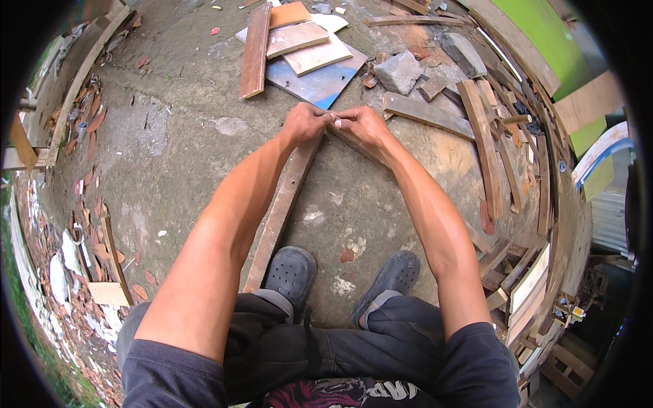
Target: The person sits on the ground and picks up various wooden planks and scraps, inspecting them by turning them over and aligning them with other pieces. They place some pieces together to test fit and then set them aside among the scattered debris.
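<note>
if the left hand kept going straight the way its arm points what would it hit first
Probably the blue sheet lying on the ground just beyond the left hand, then the pale boards stacked on it; depth is hard to judge in this view.

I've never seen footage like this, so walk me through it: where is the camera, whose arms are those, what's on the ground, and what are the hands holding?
The one picture comes from a wide fisheye camera on a person's head, looking down, so straight edges bend. The two bare arms are that person's own. The left hand and right hand meet at the far ends of two long wooden strips, pinching something too small to make out. Below are grey clogs. On the concrete ground lie scrap boards, a blue panel, stone chunks and broken tile pieces.
</note>
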A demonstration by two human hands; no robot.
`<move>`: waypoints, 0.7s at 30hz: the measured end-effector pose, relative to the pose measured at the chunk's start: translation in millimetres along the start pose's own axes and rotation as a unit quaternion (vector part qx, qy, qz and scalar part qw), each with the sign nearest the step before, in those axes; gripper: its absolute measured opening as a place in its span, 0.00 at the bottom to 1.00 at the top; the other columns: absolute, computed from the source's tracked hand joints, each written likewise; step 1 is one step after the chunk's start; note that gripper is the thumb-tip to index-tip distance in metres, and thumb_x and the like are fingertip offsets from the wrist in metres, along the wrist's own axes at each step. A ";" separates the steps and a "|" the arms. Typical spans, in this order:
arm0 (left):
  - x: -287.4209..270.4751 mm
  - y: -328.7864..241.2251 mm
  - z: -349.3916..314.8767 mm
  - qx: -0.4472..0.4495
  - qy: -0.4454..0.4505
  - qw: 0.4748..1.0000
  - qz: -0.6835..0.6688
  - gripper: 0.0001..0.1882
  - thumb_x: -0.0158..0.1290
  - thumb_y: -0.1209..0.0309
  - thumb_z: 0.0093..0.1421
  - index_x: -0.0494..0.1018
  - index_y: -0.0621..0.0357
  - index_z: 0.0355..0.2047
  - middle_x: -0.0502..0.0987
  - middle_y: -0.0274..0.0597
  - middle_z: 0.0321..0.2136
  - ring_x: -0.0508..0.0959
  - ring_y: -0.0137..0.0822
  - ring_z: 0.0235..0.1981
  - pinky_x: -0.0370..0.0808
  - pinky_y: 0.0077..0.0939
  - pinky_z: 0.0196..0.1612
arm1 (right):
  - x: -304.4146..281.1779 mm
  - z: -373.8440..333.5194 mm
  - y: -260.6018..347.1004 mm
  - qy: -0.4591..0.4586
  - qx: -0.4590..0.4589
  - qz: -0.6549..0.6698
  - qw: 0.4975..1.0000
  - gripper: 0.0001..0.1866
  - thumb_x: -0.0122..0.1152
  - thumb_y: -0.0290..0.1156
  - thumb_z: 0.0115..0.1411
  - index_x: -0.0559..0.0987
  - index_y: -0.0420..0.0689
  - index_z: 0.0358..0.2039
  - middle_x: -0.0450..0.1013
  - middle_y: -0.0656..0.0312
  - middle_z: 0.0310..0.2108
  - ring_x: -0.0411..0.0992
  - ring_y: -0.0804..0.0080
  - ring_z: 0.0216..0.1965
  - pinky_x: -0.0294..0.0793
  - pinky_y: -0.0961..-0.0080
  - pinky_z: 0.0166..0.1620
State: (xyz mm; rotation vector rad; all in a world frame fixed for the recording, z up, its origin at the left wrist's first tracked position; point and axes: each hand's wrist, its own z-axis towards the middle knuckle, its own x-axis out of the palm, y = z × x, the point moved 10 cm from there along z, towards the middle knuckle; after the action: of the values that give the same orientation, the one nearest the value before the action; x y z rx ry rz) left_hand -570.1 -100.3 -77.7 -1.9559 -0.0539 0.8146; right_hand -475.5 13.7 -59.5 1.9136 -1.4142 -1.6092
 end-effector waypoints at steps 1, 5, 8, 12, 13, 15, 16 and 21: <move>0.0 0.2 -0.2 -0.006 0.001 1.000 0.001 0.21 0.57 0.50 0.59 0.82 0.49 0.44 0.83 0.49 0.36 0.82 0.37 0.37 0.75 0.32 0.44 | -0.3 -1.1 1.1 0.000 0.002 -0.003 1.000 0.16 0.69 0.42 0.55 0.85 0.58 0.45 0.81 0.57 0.41 0.79 0.65 0.44 0.74 0.68 0.50; -2.2 3.0 -0.2 -0.028 -0.003 1.000 0.008 0.21 0.58 0.50 0.58 0.82 0.49 0.44 0.83 0.49 0.36 0.82 0.37 0.38 0.75 0.32 0.44 | 0.3 -3.2 4.9 -0.003 0.013 -0.014 1.000 0.16 0.69 0.42 0.55 0.85 0.59 0.45 0.81 0.57 0.42 0.79 0.64 0.45 0.74 0.67 0.51; 0.2 -3.7 0.0 -0.023 -0.005 1.000 0.007 0.21 0.58 0.50 0.57 0.82 0.50 0.44 0.83 0.50 0.35 0.82 0.38 0.38 0.75 0.32 0.44 | -2.9 -3.2 -0.9 -0.010 -0.001 -0.007 1.000 0.16 0.69 0.42 0.55 0.85 0.59 0.45 0.81 0.57 0.43 0.79 0.64 0.45 0.74 0.67 0.52; -0.1 2.9 1.4 -0.027 -0.002 1.000 -0.006 0.21 0.58 0.51 0.57 0.82 0.50 0.43 0.83 0.51 0.34 0.82 0.39 0.37 0.75 0.32 0.43 | -1.6 -4.7 4.3 -0.007 0.006 0.000 1.000 0.15 0.70 0.41 0.55 0.85 0.58 0.45 0.81 0.56 0.43 0.79 0.64 0.45 0.74 0.67 0.51; -1.2 7.2 1.2 -0.025 -0.002 1.000 -0.005 0.21 0.58 0.50 0.57 0.82 0.50 0.43 0.83 0.51 0.33 0.82 0.39 0.36 0.75 0.32 0.43 | -0.6 -6.1 9.5 -0.009 0.005 -0.003 1.000 0.15 0.70 0.41 0.55 0.85 0.58 0.45 0.81 0.56 0.42 0.79 0.63 0.44 0.74 0.68 0.51; -2.8 6.2 1.4 -0.016 0.002 1.000 -0.005 0.22 0.58 0.49 0.56 0.82 0.49 0.43 0.83 0.51 0.32 0.82 0.40 0.35 0.75 0.32 0.42 | -2.6 -10.2 13.8 -0.019 0.004 -0.010 1.000 0.16 0.70 0.41 0.55 0.84 0.58 0.45 0.81 0.56 0.42 0.79 0.63 0.44 0.74 0.68 0.50; -2.3 3.1 1.4 -0.021 0.006 1.000 -0.003 0.23 0.58 0.48 0.56 0.82 0.49 0.43 0.83 0.51 0.31 0.82 0.40 0.34 0.75 0.32 0.42 | -4.3 -11.1 11.7 -0.022 0.004 -0.009 1.000 0.15 0.69 0.40 0.56 0.84 0.57 0.45 0.81 0.57 0.42 0.79 0.66 0.43 0.74 0.70 0.49; -2.5 -2.2 -5.6 -0.029 -0.003 1.000 -0.010 0.22 0.59 0.48 0.54 0.82 0.50 0.41 0.81 0.56 0.31 0.82 0.47 0.35 0.76 0.36 0.42 | -5.8 -13.0 7.6 -0.030 0.006 -0.004 1.000 0.15 0.68 0.40 0.56 0.84 0.56 0.45 0.81 0.57 0.42 0.79 0.65 0.43 0.74 0.70 0.49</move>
State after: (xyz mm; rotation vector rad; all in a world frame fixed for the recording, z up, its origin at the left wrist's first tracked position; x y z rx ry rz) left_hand -568.2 -104.4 -72.9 -2.0045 -0.1019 0.8127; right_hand -467.5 9.8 -46.1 1.8951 -1.4435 -1.6799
